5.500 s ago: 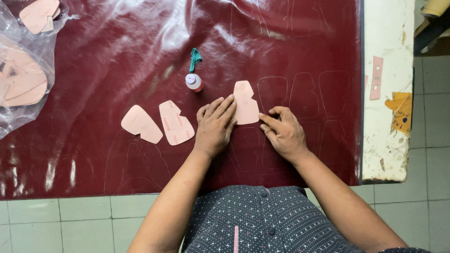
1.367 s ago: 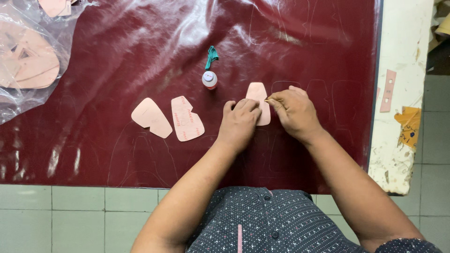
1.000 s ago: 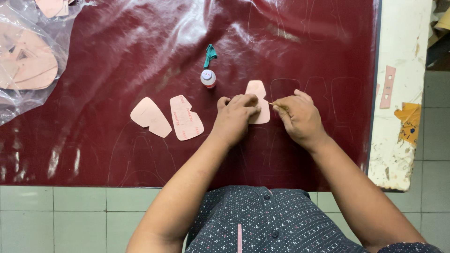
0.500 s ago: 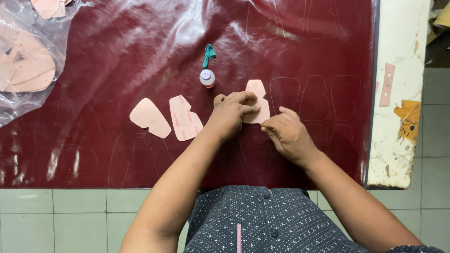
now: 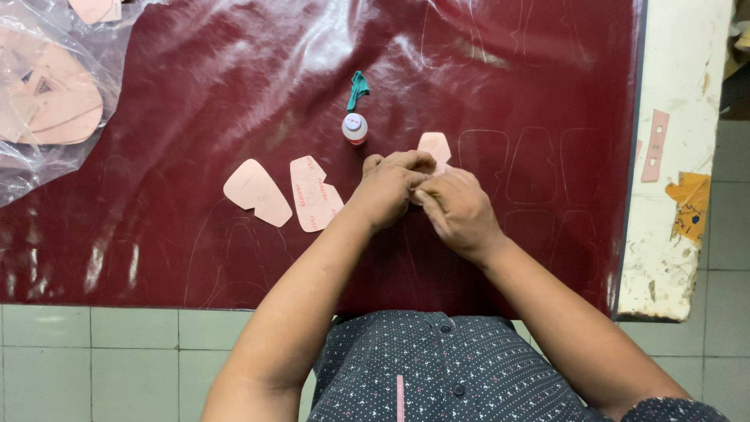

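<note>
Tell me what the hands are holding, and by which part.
Both hands, left hand and right hand, press on the lower part of a pink template piece lying on the dark red sheet; any tool is hidden.

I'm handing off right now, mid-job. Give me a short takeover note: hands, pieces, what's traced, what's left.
Left hand presses the pink template flat on the maroon sheet. Right hand is at its lower edge; any marking tool is hidden.
Done: several outlines drawn to the right.
Left: this outline looks unfinished. Two other pink pieces lie to the left, a small bottle just above.
</note>
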`<action>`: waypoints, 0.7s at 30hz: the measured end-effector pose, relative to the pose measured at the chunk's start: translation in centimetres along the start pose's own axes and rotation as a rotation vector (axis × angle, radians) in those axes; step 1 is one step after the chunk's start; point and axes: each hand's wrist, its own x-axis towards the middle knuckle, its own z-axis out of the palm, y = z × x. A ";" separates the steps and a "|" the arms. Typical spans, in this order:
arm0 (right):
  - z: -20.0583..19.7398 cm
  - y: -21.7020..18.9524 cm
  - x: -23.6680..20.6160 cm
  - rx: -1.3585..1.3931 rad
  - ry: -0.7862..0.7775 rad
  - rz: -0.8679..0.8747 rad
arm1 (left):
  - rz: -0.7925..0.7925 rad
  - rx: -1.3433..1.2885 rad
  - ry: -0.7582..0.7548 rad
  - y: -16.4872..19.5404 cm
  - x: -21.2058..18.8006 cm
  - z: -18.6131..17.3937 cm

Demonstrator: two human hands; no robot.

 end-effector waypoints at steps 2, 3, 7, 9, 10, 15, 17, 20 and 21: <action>-0.5 0.2 -0.6 0.050 0.033 0.133 | 0.028 0.028 0.057 -0.1 -0.4 0.5; -0.9 0.3 -1.0 0.055 0.055 0.211 | 0.044 0.040 0.085 -0.1 -0.7 1.0; -1.4 1.1 -1.9 -0.116 0.005 0.420 | 0.188 0.167 0.300 -0.4 -2.3 2.9; -1.0 1.5 -2.0 -0.225 -0.080 0.447 | 0.254 0.200 0.441 -0.6 -3.0 3.6; -0.8 1.6 -2.0 -0.279 -0.124 0.462 | 0.153 0.119 0.483 -0.6 -3.4 3.8; 0.1 1.9 -2.2 -0.328 -0.156 0.537 | -0.211 -0.108 0.956 -1.1 -3.4 2.7; 0.2 1.9 -1.9 -0.281 -0.152 0.564 | -0.247 -0.093 0.916 -1.8 -2.8 1.2; 0.1 2.0 -0.7 -0.230 -0.146 0.605 | -0.230 -0.063 0.793 -3.3 -1.6 -1.4; 0.2 2.0 -0.2 -0.227 -0.144 0.632 | -0.214 -0.051 0.738 -3.8 -1.4 -1.9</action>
